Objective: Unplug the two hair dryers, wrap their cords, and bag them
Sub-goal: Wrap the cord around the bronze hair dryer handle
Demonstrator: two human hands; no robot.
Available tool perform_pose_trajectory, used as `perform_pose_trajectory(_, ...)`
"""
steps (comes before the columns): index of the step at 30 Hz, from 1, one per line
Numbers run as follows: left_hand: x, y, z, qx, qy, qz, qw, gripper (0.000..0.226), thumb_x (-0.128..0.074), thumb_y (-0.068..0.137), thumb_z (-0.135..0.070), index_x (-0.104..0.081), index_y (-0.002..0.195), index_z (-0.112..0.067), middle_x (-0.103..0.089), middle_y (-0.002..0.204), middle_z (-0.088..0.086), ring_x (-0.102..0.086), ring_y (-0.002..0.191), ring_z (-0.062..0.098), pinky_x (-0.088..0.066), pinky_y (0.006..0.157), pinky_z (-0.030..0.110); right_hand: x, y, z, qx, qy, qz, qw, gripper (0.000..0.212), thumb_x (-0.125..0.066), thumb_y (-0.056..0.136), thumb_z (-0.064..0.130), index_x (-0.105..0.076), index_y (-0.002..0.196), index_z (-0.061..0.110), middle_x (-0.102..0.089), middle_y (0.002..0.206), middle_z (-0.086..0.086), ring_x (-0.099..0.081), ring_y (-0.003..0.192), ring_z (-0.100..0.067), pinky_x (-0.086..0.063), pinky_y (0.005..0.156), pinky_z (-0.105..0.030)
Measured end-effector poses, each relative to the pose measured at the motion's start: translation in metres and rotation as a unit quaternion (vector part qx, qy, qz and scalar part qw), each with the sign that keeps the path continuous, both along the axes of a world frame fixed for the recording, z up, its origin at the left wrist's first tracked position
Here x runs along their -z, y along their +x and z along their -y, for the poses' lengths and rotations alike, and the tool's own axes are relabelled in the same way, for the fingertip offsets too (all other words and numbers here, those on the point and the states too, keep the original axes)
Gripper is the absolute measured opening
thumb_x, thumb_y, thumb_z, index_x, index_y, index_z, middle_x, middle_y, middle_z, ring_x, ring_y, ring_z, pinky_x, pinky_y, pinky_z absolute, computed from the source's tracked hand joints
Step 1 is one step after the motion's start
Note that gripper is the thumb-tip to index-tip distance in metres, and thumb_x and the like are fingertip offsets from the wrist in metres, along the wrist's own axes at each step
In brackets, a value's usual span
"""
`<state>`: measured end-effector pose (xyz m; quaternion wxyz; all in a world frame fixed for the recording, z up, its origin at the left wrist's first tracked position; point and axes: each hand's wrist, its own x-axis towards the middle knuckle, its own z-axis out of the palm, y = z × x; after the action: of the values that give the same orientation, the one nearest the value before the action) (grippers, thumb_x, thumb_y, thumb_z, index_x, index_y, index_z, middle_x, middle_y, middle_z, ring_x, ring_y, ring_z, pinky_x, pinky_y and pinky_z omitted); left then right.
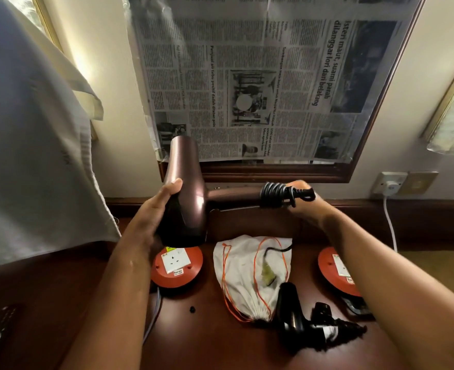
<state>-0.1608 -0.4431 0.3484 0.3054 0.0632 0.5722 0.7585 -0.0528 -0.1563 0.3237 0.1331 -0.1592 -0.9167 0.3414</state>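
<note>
Left hand (157, 206) is gripping the bronze dryer (184, 193) above the desk's back edge, while the right hand (299, 194) is pinching the coiled cord (275, 194) on its handle. Any slackening and those coils could be springing loose.

- On the newspaper (260, 76) taped over the mirror, turned sideways, the headline "Isteri maut, suami parah dilanggar lori dari belakang" is read.
- A smaller headline there, "Penjual air tebu positif dadah ditahan polis", is also legible.
- Small print on the left orange socket reel's (177, 265) label cannot be made out.
</note>
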Motion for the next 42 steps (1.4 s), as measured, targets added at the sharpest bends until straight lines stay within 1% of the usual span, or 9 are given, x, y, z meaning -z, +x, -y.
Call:
perform_pose_trajectory(2, -0.003, -0.002, 0.003, 0.021, -0.012, -0.027, 0.999, 0.056, -0.077, 0.067, -0.041, -0.063, 0.109, -0.007, -0.074, 0.085, 0.011, -0.071, 0.071, 0.024, -0.056, 0.077, 0.040, -0.017, -0.004, -0.013, 0.018, 0.072, 0.060, 0.995, 0.033, -0.067, 0.083, 0.019, -0.056, 0.053, 0.009, -0.051, 0.052, -0.001, -0.046, 0.055, -0.009, -0.035, 0.051, -0.025)
perform_pose_trajectory(5, -0.003, -0.005, 0.002, 0.028, -0.037, -0.082, 0.996, 0.084, -0.081, 0.050, -0.049, -0.058, 0.120, -0.008, -0.071, 0.102, 0.016, -0.071, 0.085, 0.029, -0.055, 0.074, 0.040, -0.036, -0.010, -0.016, 0.063, 0.196, 0.092, 0.974, 0.063, -0.063, 0.074, 0.065, -0.064, 0.058, 0.005, -0.056, 0.053, -0.002, -0.050, 0.055, -0.011, -0.036, 0.054, -0.024)
perform_pose_trajectory(8, -0.003, -0.004, -0.003, 0.008, -0.062, -0.120, 0.991, 0.086, -0.079, 0.045, -0.052, -0.058, 0.119, -0.010, -0.070, 0.106, 0.016, -0.070, 0.093, 0.032, -0.056, 0.080, 0.043, -0.049, -0.005, -0.010, 0.065, 0.270, 0.062, 0.959, 0.064, -0.058, 0.063, 0.078, -0.060, 0.055, 0.014, -0.056, 0.054, 0.003, -0.053, 0.063, -0.016, -0.040, 0.061, -0.027)
perform_pose_trajectory(17, 0.003, 0.001, -0.023, -0.077, -0.089, -0.145, 0.982, 0.067, -0.076, 0.065, -0.045, -0.056, 0.120, -0.011, -0.066, 0.111, 0.012, -0.066, 0.100, 0.028, -0.054, 0.089, 0.045, -0.072, 0.008, 0.019, 0.054, 0.274, -0.060, 0.958, 0.047, -0.073, 0.075, 0.050, -0.056, 0.055, 0.011, -0.049, 0.051, 0.002, -0.052, 0.058, -0.021, -0.045, 0.060, -0.027)
perform_pose_trajectory(25, 0.003, 0.001, -0.032, -0.128, -0.067, -0.139, 0.980, 0.059, -0.076, 0.073, -0.043, -0.057, 0.120, -0.011, -0.066, 0.111, 0.011, -0.066, 0.100, 0.028, -0.054, 0.090, 0.048, -0.076, 0.018, 0.040, 0.057, 0.222, -0.064, 0.971, 0.032, -0.062, 0.087, 0.034, -0.068, 0.069, 0.008, -0.056, 0.058, -0.001, -0.054, 0.062, -0.018, -0.036, 0.056, -0.026)
perform_pose_trajectory(28, 0.002, 0.003, -0.035, -0.151, -0.054, -0.129, 0.979, 0.064, -0.078, 0.067, -0.046, -0.058, 0.118, -0.012, -0.067, 0.111, 0.010, -0.066, 0.100, 0.027, -0.054, 0.090, 0.048, -0.071, 0.018, 0.052, 0.058, 0.143, -0.038, 0.987, 0.026, -0.053, 0.090, 0.020, -0.068, 0.074, 0.006, -0.051, 0.056, 0.001, -0.046, 0.055, -0.014, -0.031, 0.046, -0.018)
perform_pose_trajectory(31, 0.003, 0.004, -0.038, -0.171, -0.043, -0.127, 0.976, 0.054, -0.077, 0.075, -0.041, -0.058, 0.117, -0.012, -0.066, 0.111, 0.009, -0.065, 0.100, 0.026, -0.054, 0.090, 0.047, -0.059, 0.016, 0.062, 0.056, -0.033, -0.035, 0.997, 0.029, -0.045, 0.092, 0.010, -0.065, 0.073, 0.016, -0.047, 0.055, 0.004, -0.041, 0.051, -0.011, -0.032, 0.049, -0.023)
perform_pose_trajectory(35, 0.003, 0.004, -0.038, -0.189, -0.038, -0.129, 0.973, 0.055, -0.077, 0.074, -0.042, -0.059, 0.117, -0.012, -0.067, 0.109, 0.009, -0.066, 0.099, 0.026, -0.054, 0.090, 0.048, -0.042, 0.018, 0.075, 0.027, -0.240, -0.056, 0.969, 0.025, -0.036, 0.094, -0.003, -0.059, 0.092, 0.007, -0.047, 0.060, -0.003, -0.038, 0.040, -0.007, -0.032, 0.041, -0.021)
perform_pose_trajectory(42, 0.005, 0.005, -0.032, -0.201, -0.015, -0.091, 0.975, 0.046, -0.075, 0.077, -0.038, -0.061, 0.112, -0.012, -0.069, 0.105, 0.010, -0.067, 0.097, 0.025, -0.053, 0.093, 0.044, -0.009, 0.026, 0.090, -0.062, -0.390, -0.057, 0.917, 0.023, -0.035, 0.104, 0.024, -0.051, 0.120, 0.022, -0.048, 0.056, -0.006, -0.033, 0.034, -0.009, -0.030, 0.037, -0.019)
